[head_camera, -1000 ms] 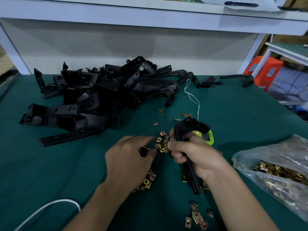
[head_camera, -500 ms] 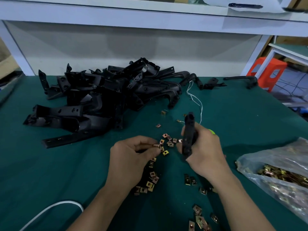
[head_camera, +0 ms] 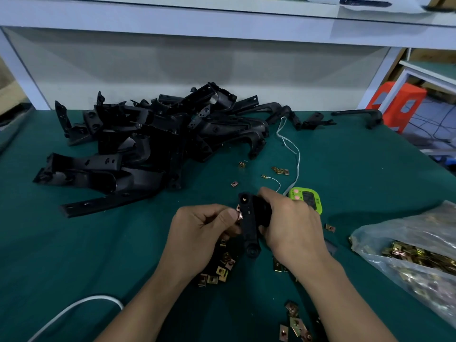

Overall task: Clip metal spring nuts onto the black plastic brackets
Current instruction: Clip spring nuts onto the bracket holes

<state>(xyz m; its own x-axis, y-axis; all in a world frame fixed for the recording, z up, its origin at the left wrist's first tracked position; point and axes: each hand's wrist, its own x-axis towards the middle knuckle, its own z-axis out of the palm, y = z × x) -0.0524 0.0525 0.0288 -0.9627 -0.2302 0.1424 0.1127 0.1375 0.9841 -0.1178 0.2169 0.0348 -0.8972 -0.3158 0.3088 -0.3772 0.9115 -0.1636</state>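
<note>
**Observed.** The right hand [head_camera: 293, 228] is curled firmly round a short black plastic bracket [head_camera: 249, 225] and holds it upright above the green bench mat [head_camera: 98, 255]. Both ends of the bracket show clear of the fingers. The left hand [head_camera: 197, 233] pinches a small copper-coloured metal spring nut [head_camera: 238, 213] between thumb and forefinger. The nut touches the bracket's left edge, just below the upper hole. The thumb hides whether its legs already straddle that edge.

**Assessment.** The step in hand is seating the clip, and it appears begun but not finished.

**Recommended practice.**
- Keep the nut's open mouth square to the edge.
- Push along the flat with the thumb, without twisting.
- Brace the bracket with the right hand against the push.
- Slide the nut until its threaded hole lies over the bracket's hole; a skewed clip will likely jam or spring off.

**Supplies.**
- Loose brass-toned spring nuts [head_camera: 222, 270] lie on the mat beneath the hands.
- More nuts fill a clear plastic bag [head_camera: 419, 255] at the right.
- The heap of black plastic brackets [head_camera: 148, 144] lies well apart, at the rear left
</note>
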